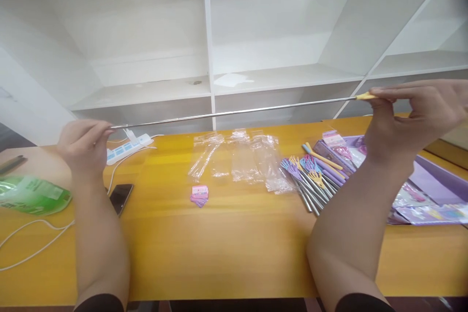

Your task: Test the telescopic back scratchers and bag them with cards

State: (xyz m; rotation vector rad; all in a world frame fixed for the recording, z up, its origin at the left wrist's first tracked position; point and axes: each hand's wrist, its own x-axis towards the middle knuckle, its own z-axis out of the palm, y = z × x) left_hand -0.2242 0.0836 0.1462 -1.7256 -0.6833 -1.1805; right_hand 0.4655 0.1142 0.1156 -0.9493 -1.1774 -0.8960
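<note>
A long thin metal rod (234, 111) stretches nearly level across the view, above the wooden table. Its left end is pinched in my left hand (86, 144). At the other end, my right hand (413, 112) grips a yellow piece (364, 96) joined to the rod. Below, clear plastic bags (244, 158) lie in the middle of the table, with a small stack of pink and purple cards (199, 194) in front of them. Several metal sticks with coloured hand-shaped ends (315, 178) are piled left of my right forearm.
On the right sits a purple box (438, 180) with packaged items. At the left are a power strip (129, 148), a phone (121, 197), a green pouch (34, 195) and white cables. White shelving (208, 34) stands behind the table (219, 253).
</note>
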